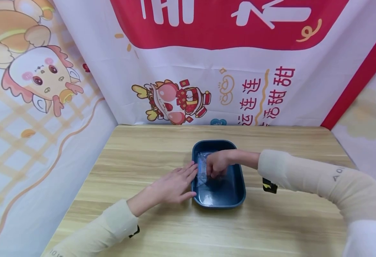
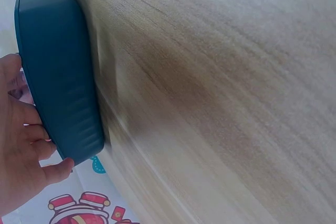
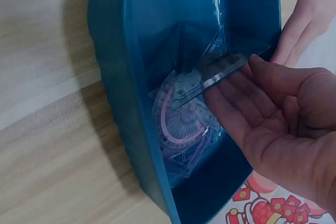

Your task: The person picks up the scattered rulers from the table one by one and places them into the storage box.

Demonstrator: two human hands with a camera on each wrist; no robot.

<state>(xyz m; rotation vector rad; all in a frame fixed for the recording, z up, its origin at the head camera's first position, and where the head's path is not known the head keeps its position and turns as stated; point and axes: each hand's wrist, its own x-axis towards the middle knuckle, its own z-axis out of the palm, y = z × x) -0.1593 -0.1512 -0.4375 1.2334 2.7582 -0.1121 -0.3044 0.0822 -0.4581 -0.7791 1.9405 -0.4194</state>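
Note:
A dark blue rectangular tub (image 1: 220, 200) sits on the table. My left hand (image 1: 175, 184) rests against its left side, the fingers fairly straight and the fingertips touching the rim; the left wrist view shows this hand (image 2: 23, 140) along the tub's edge (image 2: 58, 77). Over the tub, my right hand (image 3: 283, 108) pinches a clear flat plastic drawing tool (image 3: 210, 80) between thumb and fingers. It appears nearly edge-on, so I cannot tell if it is a ruler or a set square. Beneath it lie a clear protractor (image 3: 181, 121) and other transparent pieces, partly overlapping.
The tub stands on a wood-grain table (image 1: 156, 153). A printed cloth (image 1: 175, 57) hangs along the table's back edge, and another printed cloth (image 1: 46, 142) is at the left. A black device (image 1: 269, 186) is strapped under the right sleeve.

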